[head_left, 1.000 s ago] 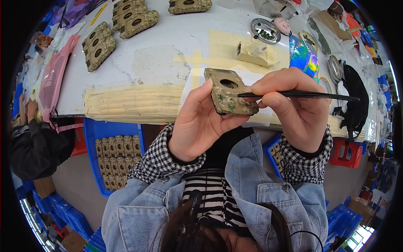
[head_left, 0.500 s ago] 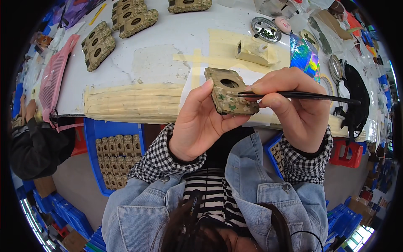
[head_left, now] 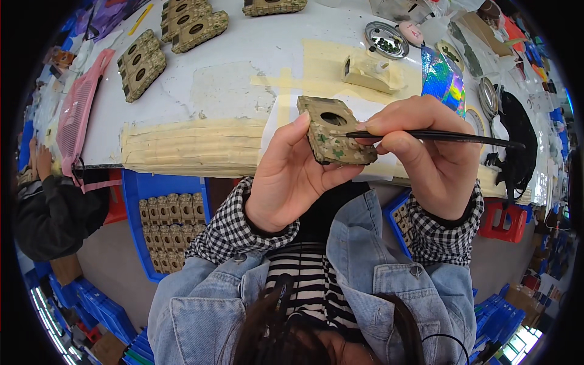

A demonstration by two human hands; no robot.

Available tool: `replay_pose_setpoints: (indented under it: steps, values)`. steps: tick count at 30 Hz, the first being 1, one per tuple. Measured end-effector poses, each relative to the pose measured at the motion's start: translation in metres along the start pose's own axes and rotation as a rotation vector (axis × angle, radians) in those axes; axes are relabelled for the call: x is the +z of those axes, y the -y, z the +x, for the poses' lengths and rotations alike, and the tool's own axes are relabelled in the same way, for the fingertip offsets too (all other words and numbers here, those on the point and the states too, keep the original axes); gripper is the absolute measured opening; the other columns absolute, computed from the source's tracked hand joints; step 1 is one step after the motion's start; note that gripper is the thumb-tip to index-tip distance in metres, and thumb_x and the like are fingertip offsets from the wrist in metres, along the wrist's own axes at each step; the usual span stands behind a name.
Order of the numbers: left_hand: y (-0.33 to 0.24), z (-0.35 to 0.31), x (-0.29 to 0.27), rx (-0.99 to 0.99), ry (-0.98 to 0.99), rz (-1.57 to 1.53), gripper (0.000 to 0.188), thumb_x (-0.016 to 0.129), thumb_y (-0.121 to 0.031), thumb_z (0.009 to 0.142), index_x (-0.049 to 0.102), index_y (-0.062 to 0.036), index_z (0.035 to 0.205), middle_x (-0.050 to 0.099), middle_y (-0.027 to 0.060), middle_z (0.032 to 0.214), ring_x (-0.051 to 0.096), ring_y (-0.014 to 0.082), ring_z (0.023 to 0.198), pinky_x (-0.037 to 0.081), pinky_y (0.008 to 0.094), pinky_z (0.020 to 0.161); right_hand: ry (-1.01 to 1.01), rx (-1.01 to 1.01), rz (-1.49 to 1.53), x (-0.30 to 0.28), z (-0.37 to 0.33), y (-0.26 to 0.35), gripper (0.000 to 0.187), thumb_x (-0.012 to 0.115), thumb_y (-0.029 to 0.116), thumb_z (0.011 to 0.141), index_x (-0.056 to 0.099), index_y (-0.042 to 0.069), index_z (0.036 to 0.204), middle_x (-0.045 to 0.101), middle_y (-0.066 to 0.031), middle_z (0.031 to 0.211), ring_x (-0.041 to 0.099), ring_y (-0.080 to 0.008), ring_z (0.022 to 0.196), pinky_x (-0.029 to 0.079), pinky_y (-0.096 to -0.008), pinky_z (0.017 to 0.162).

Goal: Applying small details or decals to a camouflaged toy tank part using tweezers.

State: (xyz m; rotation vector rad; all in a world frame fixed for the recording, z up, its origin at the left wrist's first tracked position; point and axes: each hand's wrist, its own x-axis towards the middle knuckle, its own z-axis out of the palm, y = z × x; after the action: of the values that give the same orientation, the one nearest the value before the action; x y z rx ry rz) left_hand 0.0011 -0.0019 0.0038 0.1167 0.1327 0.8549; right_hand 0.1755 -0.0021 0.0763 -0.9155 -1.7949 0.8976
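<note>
My left hand (head_left: 289,167) is closed around a camouflage-patterned housing (head_left: 328,146), tilted up over the table's front edge. An oval hole shows in the housing's upper part, and its thumb-side edge is gripped by my left thumb. In my right hand (head_left: 429,152) is a pair of black tweezers (head_left: 450,137), pinched between thumb and fingers. Their tips rest at or just above the housing's face, below the oval hole. Whether the tips hold anything is too small to tell.
More camouflage housings (head_left: 201,31) lie at the back left. A round metal dish (head_left: 387,41) with small dark pieces stands back right, near a taped pale block (head_left: 370,72). Below the table, a blue crate (head_left: 135,210) holds several housings. Another person's sleeve (head_left: 58,210) is at far left.
The tweezer tips have shifted very slightly on the housing's face. Both hands keep nearly the same place and grip.
</note>
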Motion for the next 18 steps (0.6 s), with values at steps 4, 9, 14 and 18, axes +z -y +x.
replay_pose_setpoints:
  steps: [4, 9, 14, 18]
  values:
    - [-0.0001, 0.0, 0.0005, 0.0, -0.006, 0.006, 0.047, 0.036, -0.035, 0.093, 0.038, -0.0003, 0.125, 0.053, 0.0182, 0.115, 0.057, 0.0282, 0.103, 0.053, 0.0397, 0.086, 0.001, -0.018, -0.02, -0.0004, 0.0002, -0.0005, 0.015, 0.06, 0.009, 0.083, 0.06, -0.006, 0.084, 0.061, -0.011, 0.083, 0.057, -0.0152, 0.074, 0.045, -0.0247, 0.066]
    - [0.0001, 0.0006, 0.0009, -0.002, 0.003, -0.006, 0.047, 0.036, -0.035, 0.093, 0.038, -0.0001, 0.125, 0.053, 0.0183, 0.115, 0.057, 0.0284, 0.103, 0.052, 0.0398, 0.086, 0.005, -0.017, -0.014, -0.0009, 0.0003, -0.0009, 0.015, 0.059, 0.009, 0.084, 0.06, -0.006, 0.085, 0.061, -0.0112, 0.083, 0.057, -0.0154, 0.075, 0.045, -0.025, 0.066]
    - [0.0001, 0.0007, -0.0003, -0.006, 0.002, -0.014, 0.048, 0.035, -0.035, 0.094, 0.038, 0.0, 0.126, 0.052, 0.0187, 0.116, 0.056, 0.0289, 0.104, 0.052, 0.0402, 0.087, -0.004, 0.001, 0.011, -0.0001, -0.0003, -0.0015, 0.017, 0.059, 0.011, 0.085, 0.06, -0.006, 0.086, 0.061, -0.0115, 0.084, 0.057, -0.0141, 0.072, 0.046, -0.0238, 0.065]
    - [0.0004, 0.0005, -0.0001, -0.004, -0.001, -0.021, 0.048, 0.035, -0.035, 0.094, 0.037, 0.0001, 0.126, 0.052, 0.019, 0.117, 0.056, 0.0296, 0.105, 0.052, 0.0405, 0.087, 0.002, -0.012, 0.006, -0.0009, -0.0002, -0.003, 0.018, 0.059, 0.011, 0.085, 0.06, -0.006, 0.087, 0.061, -0.0116, 0.084, 0.057, -0.0131, 0.07, 0.046, -0.023, 0.064]
